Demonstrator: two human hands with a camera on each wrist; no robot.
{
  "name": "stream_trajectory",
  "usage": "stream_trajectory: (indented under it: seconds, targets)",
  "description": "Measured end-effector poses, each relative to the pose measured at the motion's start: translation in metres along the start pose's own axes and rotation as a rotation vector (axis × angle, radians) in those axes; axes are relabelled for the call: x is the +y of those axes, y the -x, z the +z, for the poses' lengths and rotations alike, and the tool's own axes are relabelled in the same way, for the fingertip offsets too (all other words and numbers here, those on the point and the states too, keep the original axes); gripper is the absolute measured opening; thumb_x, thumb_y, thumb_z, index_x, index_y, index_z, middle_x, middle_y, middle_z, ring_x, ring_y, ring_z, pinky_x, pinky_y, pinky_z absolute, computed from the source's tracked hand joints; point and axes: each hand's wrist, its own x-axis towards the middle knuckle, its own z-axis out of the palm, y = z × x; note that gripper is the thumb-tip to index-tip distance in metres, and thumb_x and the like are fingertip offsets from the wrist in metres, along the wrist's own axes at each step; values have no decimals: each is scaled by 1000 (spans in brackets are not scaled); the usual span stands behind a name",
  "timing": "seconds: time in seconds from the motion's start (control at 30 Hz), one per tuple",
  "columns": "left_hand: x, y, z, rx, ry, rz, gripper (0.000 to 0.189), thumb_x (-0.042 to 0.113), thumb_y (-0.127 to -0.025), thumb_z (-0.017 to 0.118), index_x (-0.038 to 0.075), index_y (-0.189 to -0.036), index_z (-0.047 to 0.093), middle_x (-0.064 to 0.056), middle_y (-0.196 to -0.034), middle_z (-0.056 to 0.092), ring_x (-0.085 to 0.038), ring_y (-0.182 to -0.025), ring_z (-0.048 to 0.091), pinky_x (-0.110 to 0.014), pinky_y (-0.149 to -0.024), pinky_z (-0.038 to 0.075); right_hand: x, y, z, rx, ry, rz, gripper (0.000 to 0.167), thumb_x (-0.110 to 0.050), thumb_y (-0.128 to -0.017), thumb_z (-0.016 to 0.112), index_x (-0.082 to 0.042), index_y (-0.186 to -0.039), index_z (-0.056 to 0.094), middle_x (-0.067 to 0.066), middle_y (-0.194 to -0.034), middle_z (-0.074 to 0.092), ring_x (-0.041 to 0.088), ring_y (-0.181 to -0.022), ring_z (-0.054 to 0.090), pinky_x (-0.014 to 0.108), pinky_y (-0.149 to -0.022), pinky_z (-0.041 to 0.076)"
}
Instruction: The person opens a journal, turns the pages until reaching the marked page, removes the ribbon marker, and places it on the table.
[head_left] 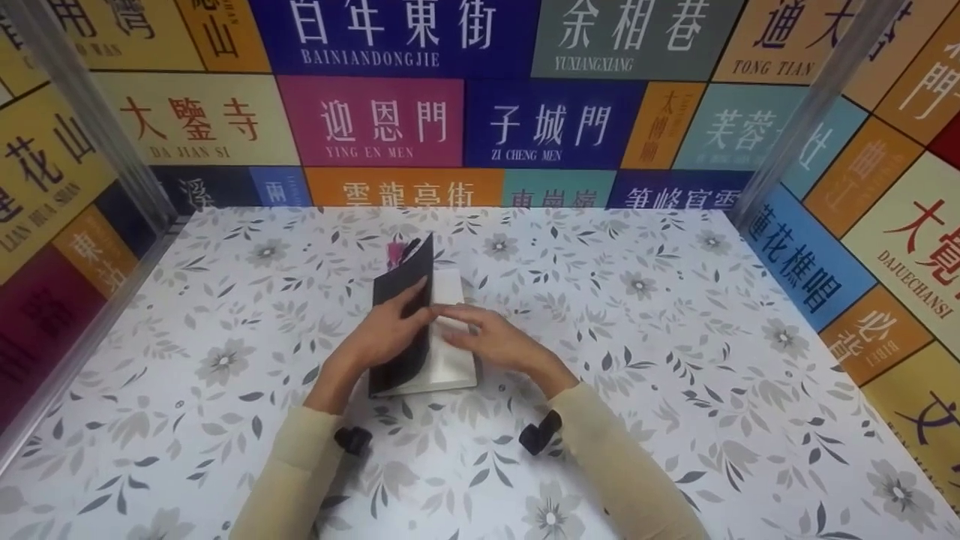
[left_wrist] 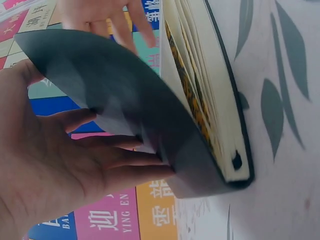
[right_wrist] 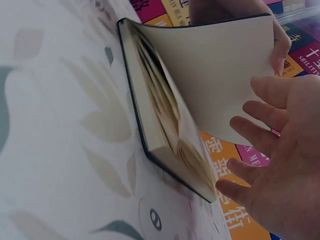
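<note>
A dark-covered notebook (head_left: 395,283) lies on the table with its front cover lifted upright and bowed. My left hand (head_left: 381,334) holds that cover, fingers spread along its outer face and thumb at its free edge. On the right, the cream pages (head_left: 450,285) lie exposed. My right hand (head_left: 491,339) hovers beside the cover's inner side, fingers spread and slightly bent, apart from the paper in the right wrist view. Seen from the left wrist, patterned yellow-and-black sheets (left_wrist: 187,82) show among the page edges.
Behind the notebook's top edge stick out a small pink item (head_left: 394,253) and a black item (head_left: 411,249), both partly hidden. A floral cloth (head_left: 637,337) covers the table. Panels with printed signs (head_left: 375,124) stand along the back and sides.
</note>
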Motion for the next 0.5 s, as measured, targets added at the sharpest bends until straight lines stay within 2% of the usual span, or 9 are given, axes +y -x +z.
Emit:
stream_trajectory:
  seconds: [0.07, 0.13, 0.33, 0.5]
  targets:
    - [1, 1, -4, -15, -6, -2, 69, 54, -99, 45, 32, -160, 23, -14, -164, 31, -39, -150, 34, -58, -124, 25, 4, 1, -1, -27, 95, -7, 54, -27, -100, 61, -17, -151, 46, 5, -160, 41, 29, -153, 29, 48, -128, 20]
    - [1, 3, -10, -21, 5, -3, 67, 53, -99, 46, 33, -159, 23, -15, -164, 31, -39, -149, 34, -58, -123, 26, 8, 2, -2, -60, 155, -5, 57, -29, -99, 62, -17, -152, 44, 4, -163, 36, 30, -155, 24, 50, -128, 16]
    - [-6, 13, -30, -6, 34, 8, 64, 48, -100, 47, 32, -159, 26, -12, -164, 31, -36, -150, 34, -55, -123, 28, 12, 6, -1, -140, 187, 135, 61, -37, -95, 67, -30, -151, 44, -10, -167, 23, 19, -158, 14, 46, -130, 9]
    - [-11, 20, -45, 26, 28, 40, 64, 47, -101, 46, 30, -159, 26, -13, -164, 31, -37, -151, 32, -55, -123, 27, 10, 7, -1, -163, 191, 214, 67, -33, -92, 71, -31, -152, 43, -13, -168, 18, 19, -159, 8, 45, -130, 7]
